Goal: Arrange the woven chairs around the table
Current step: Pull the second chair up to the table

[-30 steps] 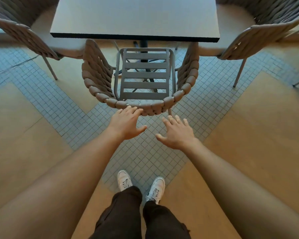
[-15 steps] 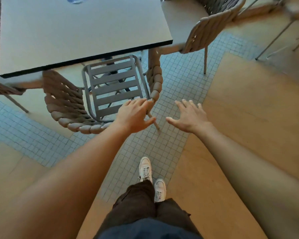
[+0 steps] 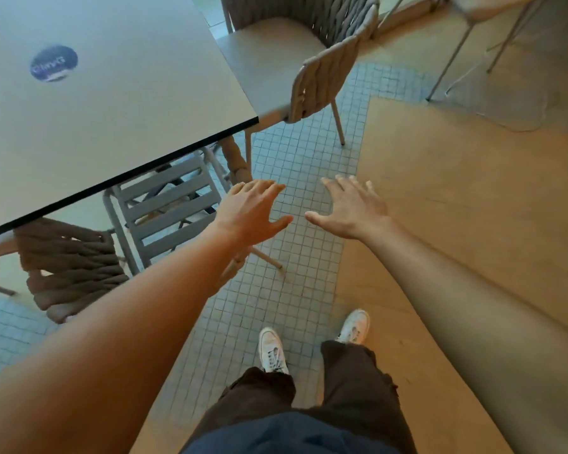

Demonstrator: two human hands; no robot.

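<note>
Left hand (image 3: 251, 213) and right hand (image 3: 351, 208) empty, fingers apart, beside woven chair (image 3: 73, 267).

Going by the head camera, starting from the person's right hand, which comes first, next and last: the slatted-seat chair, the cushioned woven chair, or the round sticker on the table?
From the right hand:
1. Slatted-seat chair, just left, tucked under the table edge.
2. Cushioned woven chair, ahead at the table's right side.
3. Round sticker, far left on the tabletop.

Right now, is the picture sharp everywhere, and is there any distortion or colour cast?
Head view: wide-angle bending curves the table edge and stretches both forearms; the sticker text is too blurred to read; the left hand looks slightly soft; light is warm on the right, bluish over the tiles.
</note>
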